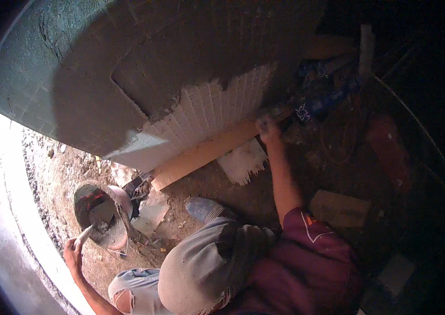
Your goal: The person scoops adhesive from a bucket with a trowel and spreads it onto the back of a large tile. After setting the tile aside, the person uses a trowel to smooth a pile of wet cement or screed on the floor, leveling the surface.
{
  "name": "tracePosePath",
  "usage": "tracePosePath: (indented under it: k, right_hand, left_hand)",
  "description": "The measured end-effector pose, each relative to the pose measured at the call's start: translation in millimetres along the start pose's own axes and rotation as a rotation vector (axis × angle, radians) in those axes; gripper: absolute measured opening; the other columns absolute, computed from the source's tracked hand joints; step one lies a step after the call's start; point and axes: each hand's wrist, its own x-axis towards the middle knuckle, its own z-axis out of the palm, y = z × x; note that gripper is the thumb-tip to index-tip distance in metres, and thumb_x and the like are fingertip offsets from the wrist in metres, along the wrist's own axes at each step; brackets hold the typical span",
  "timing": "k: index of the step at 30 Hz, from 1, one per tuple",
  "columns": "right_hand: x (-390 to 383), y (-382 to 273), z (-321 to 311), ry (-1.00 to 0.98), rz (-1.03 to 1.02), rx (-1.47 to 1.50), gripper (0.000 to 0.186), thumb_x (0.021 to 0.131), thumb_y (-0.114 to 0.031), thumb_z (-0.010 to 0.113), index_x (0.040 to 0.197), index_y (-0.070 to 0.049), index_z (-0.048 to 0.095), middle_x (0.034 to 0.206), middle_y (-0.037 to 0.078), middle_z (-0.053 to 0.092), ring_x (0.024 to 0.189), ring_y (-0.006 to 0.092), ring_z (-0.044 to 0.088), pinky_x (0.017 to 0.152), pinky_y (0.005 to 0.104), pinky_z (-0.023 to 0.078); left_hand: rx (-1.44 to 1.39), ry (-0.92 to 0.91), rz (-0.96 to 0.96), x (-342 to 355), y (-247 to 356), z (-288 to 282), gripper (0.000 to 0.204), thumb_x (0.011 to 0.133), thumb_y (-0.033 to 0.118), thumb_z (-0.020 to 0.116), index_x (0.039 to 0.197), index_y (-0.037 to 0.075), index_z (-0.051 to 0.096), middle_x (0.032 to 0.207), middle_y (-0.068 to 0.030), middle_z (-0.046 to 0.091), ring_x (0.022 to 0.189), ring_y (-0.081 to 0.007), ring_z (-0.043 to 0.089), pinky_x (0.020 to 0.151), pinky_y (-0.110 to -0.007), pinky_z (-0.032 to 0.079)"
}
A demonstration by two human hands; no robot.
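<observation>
My left hand (73,253) is closed around the pale handle of what looks like a trowel (84,234). The handle slants over the rim of a bucket (121,198) with grey mortar inside, and the tool's lower end is hard to make out. My right arm reaches forward, and my right hand (268,130) grips the far right part of a long wooden board (201,156); its fingers are partly in shadow. The board lies along the foot of a wall (222,102) whose lower part is pale and grid-lined, with dark wet mortar above.
A frayed white sack piece (242,161) lies below the board, on the dirt floor. A blue bag (327,102) and a red object (389,152) sit in shadow at right. A flat brown piece (339,208) is beside my right shoulder. My shoe (204,209) is near the bucket.
</observation>
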Motion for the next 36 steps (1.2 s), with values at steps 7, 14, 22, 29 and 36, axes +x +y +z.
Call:
tracePosePath:
  k: [7, 14, 22, 29, 36]
  right_hand:
    - [-21, -138, 78, 0.201, 0.185, 0.430, 0.036, 0.090, -0.021, 0.070, 0.122, -0.009, 0.060, 0.117, 0.010, 0.060, 0.109, 0.0251, 0.057, 0.090, 0.0438, 0.054]
    - [-54, -377, 158, 0.036, -1.069, -1.033, 0.039, 0.081, -0.008, 0.076, 0.117, -0.001, 0.063, 0.116, 0.019, 0.064, 0.106, 0.0331, 0.061, 0.094, 0.0401, 0.049]
    - [-189, -300, 237, -0.667, -0.078, 0.158, 0.039, 0.090, -0.019, 0.064, 0.125, -0.002, 0.061, 0.137, 0.018, 0.053, 0.127, 0.0318, 0.050, 0.111, 0.0455, 0.037]
    - [-296, -171, 311, -1.179, 0.710, 0.190, 0.042, 0.101, -0.021, 0.053, 0.140, -0.007, 0.046, 0.130, 0.010, 0.060, 0.121, 0.0249, 0.057, 0.103, 0.0436, 0.046]
    - [-350, -111, 341, -1.164, 0.850, 0.037, 0.040, 0.098, -0.017, 0.059, 0.135, -0.009, 0.048, 0.128, 0.004, 0.060, 0.116, 0.0201, 0.058, 0.100, 0.0429, 0.046]
  left_hand:
    - [0.091, -0.115, 0.115, -8, 52, -1, 0.034, 0.086, 0.030, 0.070, 0.102, 0.000, 0.069, 0.089, -0.0181, 0.070, 0.085, -0.0273, 0.068, 0.075, -0.039, 0.051]
    - [0.218, -0.227, 0.272, -15, 68, 14, 0.032, 0.084, 0.031, 0.072, 0.097, 0.002, 0.070, 0.090, -0.0219, 0.068, 0.088, -0.0386, 0.066, 0.077, -0.045, 0.049]
    - [0.084, -0.301, 0.299, -42, 39, 8, 0.040, 0.084, 0.041, 0.071, 0.099, 0.004, 0.073, 0.074, -0.0170, 0.067, 0.068, -0.0287, 0.064, 0.064, -0.042, 0.049]
    - [-0.099, -0.440, 0.155, -40, 29, 3, 0.045, 0.089, 0.047, 0.067, 0.093, 0.003, 0.077, 0.059, -0.0047, 0.058, 0.056, -0.0130, 0.057, 0.053, -0.032, 0.046]
    - [-0.768, -0.603, -0.126, -67, 8, 41, 0.046, 0.095, 0.051, 0.059, 0.081, 0.010, 0.073, 0.056, 0.0025, 0.052, 0.044, -0.0084, 0.047, 0.040, -0.026, 0.035]
